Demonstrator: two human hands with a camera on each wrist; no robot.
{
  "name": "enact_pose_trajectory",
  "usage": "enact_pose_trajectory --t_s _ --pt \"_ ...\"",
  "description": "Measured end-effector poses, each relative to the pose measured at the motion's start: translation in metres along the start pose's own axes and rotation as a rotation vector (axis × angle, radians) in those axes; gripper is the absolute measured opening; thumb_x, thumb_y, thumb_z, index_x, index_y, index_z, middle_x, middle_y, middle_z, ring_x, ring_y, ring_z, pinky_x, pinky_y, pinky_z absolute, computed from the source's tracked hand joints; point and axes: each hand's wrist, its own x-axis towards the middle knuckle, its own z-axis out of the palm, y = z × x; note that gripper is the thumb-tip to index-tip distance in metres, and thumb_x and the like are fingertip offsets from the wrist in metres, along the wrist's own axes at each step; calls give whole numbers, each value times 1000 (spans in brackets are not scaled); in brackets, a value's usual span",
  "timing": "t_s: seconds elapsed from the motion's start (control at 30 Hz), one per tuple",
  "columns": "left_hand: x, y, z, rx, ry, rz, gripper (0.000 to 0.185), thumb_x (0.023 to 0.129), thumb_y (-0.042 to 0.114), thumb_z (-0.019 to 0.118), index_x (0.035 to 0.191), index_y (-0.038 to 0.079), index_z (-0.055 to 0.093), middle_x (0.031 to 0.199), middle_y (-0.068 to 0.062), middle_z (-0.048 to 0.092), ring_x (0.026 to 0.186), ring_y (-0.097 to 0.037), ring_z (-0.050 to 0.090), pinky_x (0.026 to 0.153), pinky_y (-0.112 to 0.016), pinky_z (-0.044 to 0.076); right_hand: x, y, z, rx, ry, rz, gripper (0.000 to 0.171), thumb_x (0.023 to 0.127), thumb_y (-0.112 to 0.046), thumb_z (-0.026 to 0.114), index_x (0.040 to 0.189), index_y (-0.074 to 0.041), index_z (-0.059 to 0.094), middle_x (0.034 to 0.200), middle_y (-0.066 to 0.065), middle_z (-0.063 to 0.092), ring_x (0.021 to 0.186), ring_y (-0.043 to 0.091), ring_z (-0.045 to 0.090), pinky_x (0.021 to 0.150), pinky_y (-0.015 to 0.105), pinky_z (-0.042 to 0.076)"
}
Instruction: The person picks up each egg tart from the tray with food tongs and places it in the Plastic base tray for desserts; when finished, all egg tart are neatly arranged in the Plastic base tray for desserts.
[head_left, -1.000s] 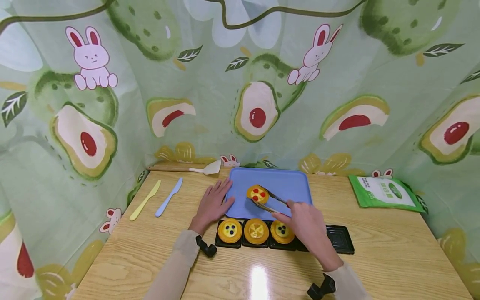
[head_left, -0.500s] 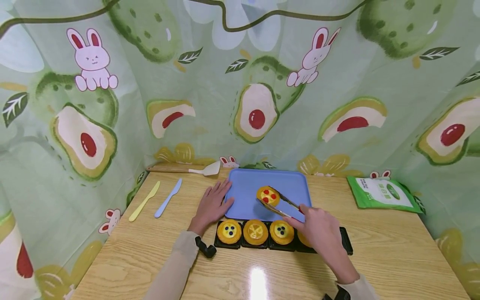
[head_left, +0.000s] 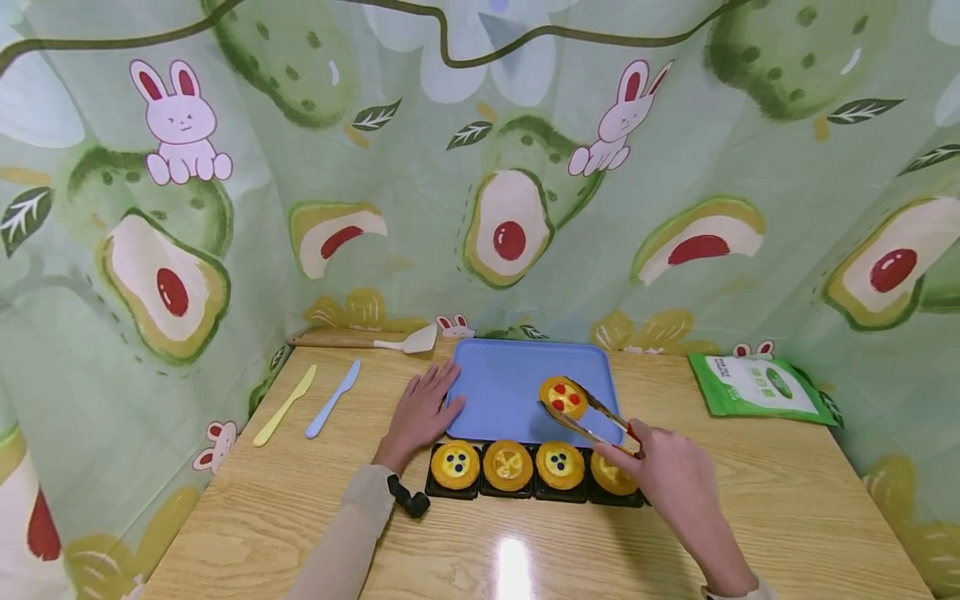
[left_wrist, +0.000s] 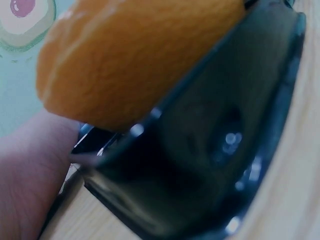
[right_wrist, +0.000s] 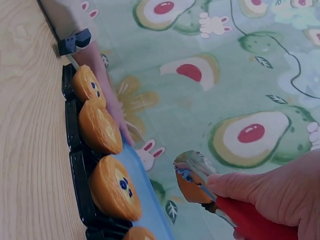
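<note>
My right hand (head_left: pixel 678 475) holds a pair of metal tongs (head_left: pixel 600 421) with red grips. Between the tongs' tips is an egg tart (head_left: pixel 564 398) with red pieces on top, over the right part of the blue tray (head_left: pixel 495 375). The right wrist view shows the tart clear of the tray, in the tongs. My left hand (head_left: pixel 423 408) rests with straight fingers on the tray's left edge. In front of the tray stands a row of black plastic cups holding tarts: blueberry ones (head_left: pixel 455 465), (head_left: pixel 559 465) and fruit-topped ones (head_left: pixel 507 466), (head_left: pixel 613 473).
A white spatula (head_left: pixel 416 339) with a wooden handle lies at the back left. A yellow knife (head_left: pixel 285 406) and a blue knife (head_left: pixel 333 399) lie left of my left hand. At the back right is a green bag (head_left: pixel 761 387). A patterned curtain (head_left: pixel 420 167) surrounds the table.
My right hand has moved right, carrying the red-topped tart in the tongs from the tray's middle towards its right side. My left hand stays at the tray's edge.
</note>
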Motion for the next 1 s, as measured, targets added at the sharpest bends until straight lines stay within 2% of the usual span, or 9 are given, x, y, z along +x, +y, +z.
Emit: enact_pose_trajectory --t_s 0.3,0.43,0.53,0.63,0.77,0.87,1.0 --pt "0 2 -1 23 -31 -15 67 109 55 39 168 23 25 174 3 19 161 -30 15 128 -56 12 -19 16 -13 -30 16 80 53 86 -58 80 70 -17 51 50 -5 31 42 15 32 42 29 23" --pt "1 1 1 14 -17 -6 68 109 55 40 167 23 26 174 3 21 161 -31 17 128 -57 12 -29 25 -18 -30 6 117 49 87 -57 79 78 -12 62 50 -4 35 42 16 33 43 31 23" --pt "0 1 3 0 1 3 68 109 55 40 167 21 28 173 2 22 160 -32 18 128 -57 12 -39 32 -22 -37 18 133 49 87 -56 78 77 -12 62 51 -3 35 43 17 33 43 31 23" --pt "1 0 5 -10 12 8 69 109 56 40 167 21 30 173 2 23 160 -32 18 127 -57 12 -47 38 -26 -55 23 148 51 88 -57 77 71 -15 53 51 -3 34 43 17 33 43 31 23" --pt "1 0 4 -12 1 -2 69 109 57 39 167 23 28 174 4 21 161 -30 16 128 -56 10 -56 45 -31 -58 -45 216 54 90 -62 73 79 -11 61 53 -3 39 45 17 36 43 31 26" --pt "1 0 3 0 -10 -12 69 109 58 38 168 24 26 174 5 19 161 -28 15 128 -54 10 -59 48 -34 -55 -121 280 61 90 -66 70 89 -5 67 56 -2 43 48 18 40 45 32 30" --pt "1 0 2 8 -11 -11 69 109 58 38 167 24 26 173 4 20 161 -29 16 129 -54 11 -61 53 -37 -54 -178 340 71 90 -70 68 102 0 71 59 -1 48 51 19 43 47 33 33"
